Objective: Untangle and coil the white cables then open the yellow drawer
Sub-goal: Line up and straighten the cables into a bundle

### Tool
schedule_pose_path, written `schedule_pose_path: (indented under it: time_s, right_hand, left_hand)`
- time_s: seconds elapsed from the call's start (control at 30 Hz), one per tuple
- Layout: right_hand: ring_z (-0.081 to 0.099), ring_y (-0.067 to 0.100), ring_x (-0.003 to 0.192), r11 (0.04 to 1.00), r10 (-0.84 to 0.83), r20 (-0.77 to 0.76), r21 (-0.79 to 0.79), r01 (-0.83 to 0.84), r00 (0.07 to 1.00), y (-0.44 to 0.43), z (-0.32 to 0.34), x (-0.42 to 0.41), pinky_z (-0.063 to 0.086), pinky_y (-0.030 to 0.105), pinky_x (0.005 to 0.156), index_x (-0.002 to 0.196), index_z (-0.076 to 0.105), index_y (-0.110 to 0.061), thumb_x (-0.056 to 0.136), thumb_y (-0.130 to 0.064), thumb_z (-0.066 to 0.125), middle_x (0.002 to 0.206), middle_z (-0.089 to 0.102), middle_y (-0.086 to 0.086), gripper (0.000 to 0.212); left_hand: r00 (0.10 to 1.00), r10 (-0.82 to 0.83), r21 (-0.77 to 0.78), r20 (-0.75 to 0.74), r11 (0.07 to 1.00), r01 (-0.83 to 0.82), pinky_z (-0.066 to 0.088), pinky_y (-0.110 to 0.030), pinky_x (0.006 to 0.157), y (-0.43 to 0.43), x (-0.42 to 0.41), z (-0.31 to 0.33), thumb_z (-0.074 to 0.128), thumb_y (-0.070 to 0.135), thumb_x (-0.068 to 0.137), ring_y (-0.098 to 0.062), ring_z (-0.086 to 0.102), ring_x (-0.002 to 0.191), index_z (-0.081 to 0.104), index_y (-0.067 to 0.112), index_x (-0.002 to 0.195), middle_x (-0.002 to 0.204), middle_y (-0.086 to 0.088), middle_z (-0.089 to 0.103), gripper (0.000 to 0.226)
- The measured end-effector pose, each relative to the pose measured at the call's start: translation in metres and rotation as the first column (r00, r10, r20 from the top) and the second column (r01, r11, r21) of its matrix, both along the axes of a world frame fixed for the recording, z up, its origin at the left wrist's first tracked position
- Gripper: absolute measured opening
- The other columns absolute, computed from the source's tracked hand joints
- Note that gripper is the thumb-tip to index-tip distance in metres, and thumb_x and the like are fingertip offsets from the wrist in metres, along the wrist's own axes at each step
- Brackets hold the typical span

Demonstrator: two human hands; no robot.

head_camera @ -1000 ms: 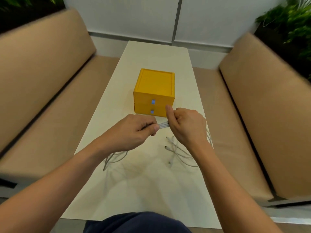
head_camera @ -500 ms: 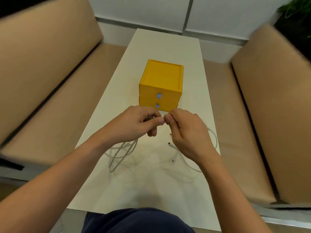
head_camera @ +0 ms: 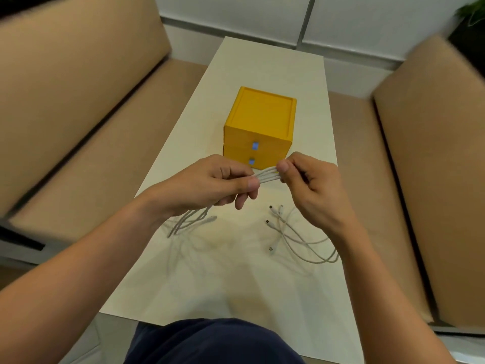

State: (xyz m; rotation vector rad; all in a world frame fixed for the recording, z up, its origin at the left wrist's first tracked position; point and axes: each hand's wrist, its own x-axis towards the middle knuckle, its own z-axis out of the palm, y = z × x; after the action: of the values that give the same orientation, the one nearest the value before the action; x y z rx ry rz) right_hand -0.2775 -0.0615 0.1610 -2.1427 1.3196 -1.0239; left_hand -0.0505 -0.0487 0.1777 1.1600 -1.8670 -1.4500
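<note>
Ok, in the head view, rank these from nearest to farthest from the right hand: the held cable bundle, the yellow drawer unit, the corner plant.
1. held cable bundle: pinched at the fingertips of the right hand.
2. yellow drawer unit: just beyond the hand, mid-table.
3. plant: far right corner of the room.

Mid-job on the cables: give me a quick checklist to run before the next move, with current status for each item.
1. Left hand gripping the white cable strands: ok.
2. Right hand pinching the same strands: ok.
3. Loose cable ends untangled: not ok, they cross on the table.
4. Hanging loops coiled: not ok, slack.
5. Yellow drawer unit shut, top bare: ok.
</note>
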Motion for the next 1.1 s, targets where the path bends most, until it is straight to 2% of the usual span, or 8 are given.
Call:
schedule_pose_path:
  time_s: [0.1,0.2,0.3,0.43,0.67,0.8,0.97,1.1]
  right_hand:
    - [0.033,0.015,0.049,0.997,-0.071,0.011,0.008,0.071,0.997,-0.011,0.002,0.008,0.028,0.038,0.049,0.056,0.042,-0.016,0.104,-0.047,0.053,0.05,0.035,-0.002,0.058]
    - [0.028,0.013,0.042,0.963,-0.182,-0.109,-0.22,0.155,0.977,-0.012,0.012,0.018,0.024,0.032,0.045,0.052,0.028,-0.021,0.103,-0.042,0.057,0.043,0.025,-0.007,0.062]
    - [0.027,0.02,0.043,0.892,-0.225,-0.18,-0.434,0.129,0.958,-0.009,0.013,0.021,0.027,0.032,0.04,0.055,0.029,-0.02,0.102,-0.032,0.056,0.047,0.025,-0.005,0.055]
    - [0.033,0.024,0.038,0.899,-0.282,-0.114,-0.377,0.221,0.953,-0.022,-0.007,0.017,0.036,0.042,0.037,0.052,0.033,-0.02,0.101,-0.032,0.053,0.043,0.031,-0.002,0.055]
    - [0.022,0.02,0.045,0.752,-0.245,-0.106,-0.648,0.12,0.964,-0.004,0.036,0.019,0.02,0.027,0.05,0.057,0.027,-0.024,0.097,-0.017,0.06,0.052,0.021,-0.006,0.053]
    - [0.032,0.025,0.039,0.842,-0.293,-0.064,-0.49,0.225,0.954,-0.02,0.022,0.014,0.026,0.034,0.041,0.049,0.04,-0.015,0.102,-0.024,0.058,0.043,0.034,0.001,0.056]
    - [0.043,0.019,0.048,0.969,-0.176,-0.289,-0.221,0.113,0.941,-0.021,0.023,0.007,0.03,0.033,0.049,0.053,0.043,-0.029,0.106,-0.051,0.044,0.048,0.041,-0.004,0.057]
    - [0.062,0.019,0.099,0.988,-0.109,-0.331,-0.141,0.065,0.937,-0.007,0.037,0.007,0.049,0.042,0.084,0.107,0.07,-0.029,0.109,-0.052,0.033,0.107,0.068,-0.007,0.043]
  left_hand:
    - [0.999,-0.028,0.036,-0.024,0.999,0.029,0.037,-0.026,0.053,0.002,-0.001,0.004,0.059,0.032,0.101,-0.015,0.047,0.054,0.072,0.012,0.083,0.069,-0.007,0.066,0.03]
    - [0.997,0.023,0.037,0.079,0.999,-0.026,0.045,-0.027,0.058,0.0,-0.002,0.001,0.058,0.03,0.104,-0.017,0.055,0.058,0.071,0.009,0.083,0.067,-0.006,0.067,0.033]
    - [0.989,0.021,0.021,0.145,0.999,-0.024,0.048,-0.026,0.063,0.003,-0.001,0.001,0.058,0.029,0.104,-0.013,0.058,0.059,0.07,0.01,0.081,0.064,-0.001,0.065,0.032]
    - [0.996,-0.004,-0.098,0.091,0.995,0.013,0.047,-0.026,0.061,0.013,-0.007,0.009,0.059,0.025,0.104,-0.01,0.056,0.058,0.07,0.013,0.078,0.059,0.002,0.063,0.031]
    - [0.997,0.055,-0.143,0.054,0.989,-0.047,0.041,-0.023,0.059,0.013,0.005,0.014,0.058,0.029,0.105,-0.009,0.049,0.054,0.068,0.015,0.078,0.055,0.004,0.055,0.032]
    - [0.999,0.015,-0.192,0.05,0.981,-0.005,0.039,-0.02,0.058,0.015,-0.001,0.025,0.055,0.03,0.106,-0.005,0.047,0.055,0.068,0.016,0.083,0.055,0.009,0.054,0.03]
    - [0.999,0.009,-0.055,0.041,0.998,-0.007,0.043,-0.029,0.064,0.014,-0.001,0.019,0.05,0.019,0.109,-0.013,0.049,0.06,0.069,0.007,0.091,0.059,0.004,0.056,0.029]
    - [0.992,0.032,-0.06,0.118,0.998,-0.025,0.044,-0.029,0.064,0.014,-0.004,0.016,0.05,0.021,0.108,-0.011,0.05,0.059,0.069,0.011,0.089,0.058,0.005,0.057,0.029]
